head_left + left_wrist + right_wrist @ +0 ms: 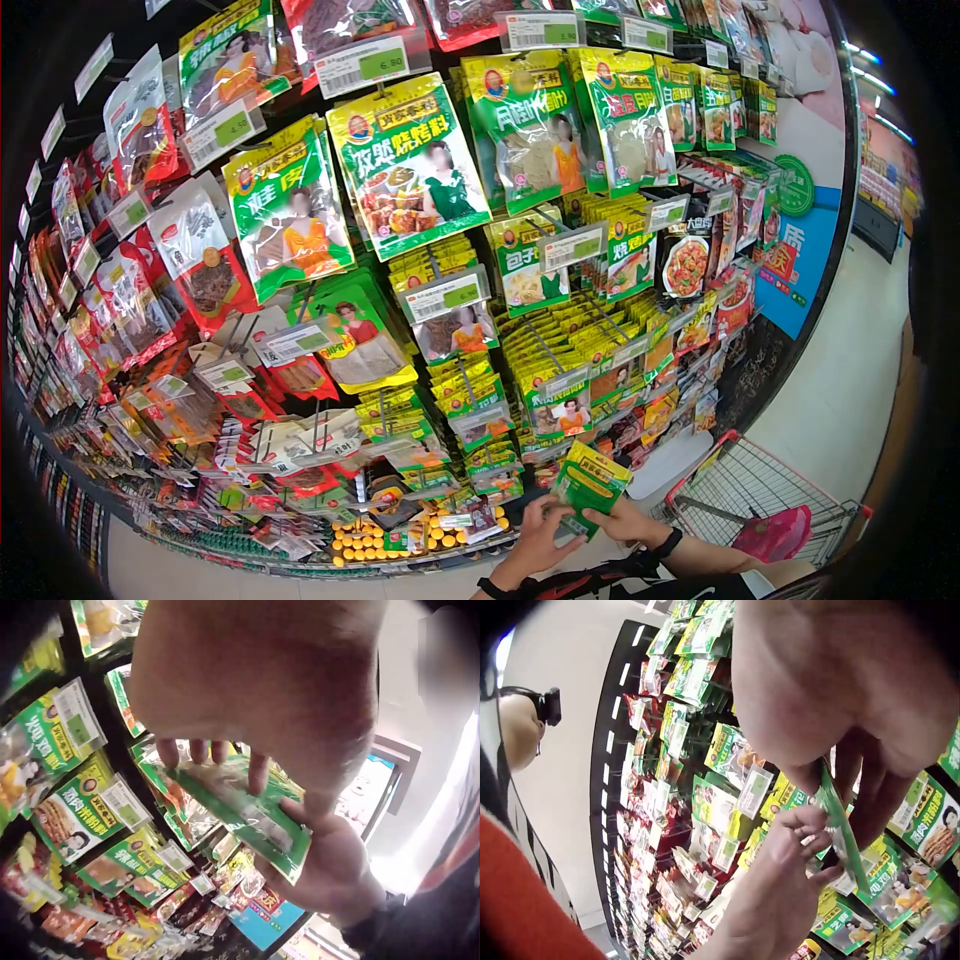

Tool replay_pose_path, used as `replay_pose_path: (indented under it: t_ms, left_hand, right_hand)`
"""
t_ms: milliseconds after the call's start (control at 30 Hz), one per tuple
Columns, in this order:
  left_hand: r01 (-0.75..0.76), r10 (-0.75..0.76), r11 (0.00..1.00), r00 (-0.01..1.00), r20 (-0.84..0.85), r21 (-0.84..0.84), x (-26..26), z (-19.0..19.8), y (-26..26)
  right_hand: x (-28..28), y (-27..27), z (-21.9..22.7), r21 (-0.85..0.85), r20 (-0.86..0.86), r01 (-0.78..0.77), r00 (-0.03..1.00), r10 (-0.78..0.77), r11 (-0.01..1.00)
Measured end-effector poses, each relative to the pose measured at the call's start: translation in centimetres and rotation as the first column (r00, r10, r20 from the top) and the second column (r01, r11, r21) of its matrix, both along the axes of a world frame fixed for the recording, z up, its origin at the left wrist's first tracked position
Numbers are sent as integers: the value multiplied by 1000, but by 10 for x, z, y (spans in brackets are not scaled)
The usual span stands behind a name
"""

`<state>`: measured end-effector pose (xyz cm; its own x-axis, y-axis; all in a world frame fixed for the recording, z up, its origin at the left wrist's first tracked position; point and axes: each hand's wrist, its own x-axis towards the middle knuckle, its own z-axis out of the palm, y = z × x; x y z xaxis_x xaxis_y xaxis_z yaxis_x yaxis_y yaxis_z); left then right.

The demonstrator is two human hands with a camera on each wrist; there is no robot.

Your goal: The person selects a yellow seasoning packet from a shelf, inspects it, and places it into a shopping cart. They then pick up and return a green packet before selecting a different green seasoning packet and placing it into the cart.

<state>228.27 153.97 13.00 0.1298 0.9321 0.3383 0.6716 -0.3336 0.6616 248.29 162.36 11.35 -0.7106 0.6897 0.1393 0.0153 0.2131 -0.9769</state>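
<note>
A green-and-yellow seasoning packet (592, 482) is held up in front of the person at the lower middle of the head view. The right hand (628, 522) grips its lower right part, thumb over the near face. At its left side is the left hand (543, 540), with bent fingers on the packet. In the left wrist view the packet (251, 814) shows a green face with a clear window, and several left fingertips lie along its upper edge. From the right wrist the packet (840, 825) appears nearly edge-on between the two hands, the left hand (776, 851) on its near side.
A tall rack of hanging seasoning packets (410, 165) with price tags (365, 64) fills the left and middle. A shopping cart (765, 490) holding a pink item (775, 535) stands at the lower right. Beyond it runs a pale aisle floor (860, 350).
</note>
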Motion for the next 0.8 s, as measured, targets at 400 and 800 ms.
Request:
replay_pose_path:
  t_ms: [400, 800]
  left_hand:
    - [89, 153, 911, 835, 529, -403, -32, -52, -21]
    - [-385, 366, 923, 875, 317, 0, -27, -26, -24]
  right_hand:
    - [-30, 13, 21, -3, 1, -115, 993, 115, 993]
    - [-34, 11, 33, 166, 231, 97, 964, -135, 981]
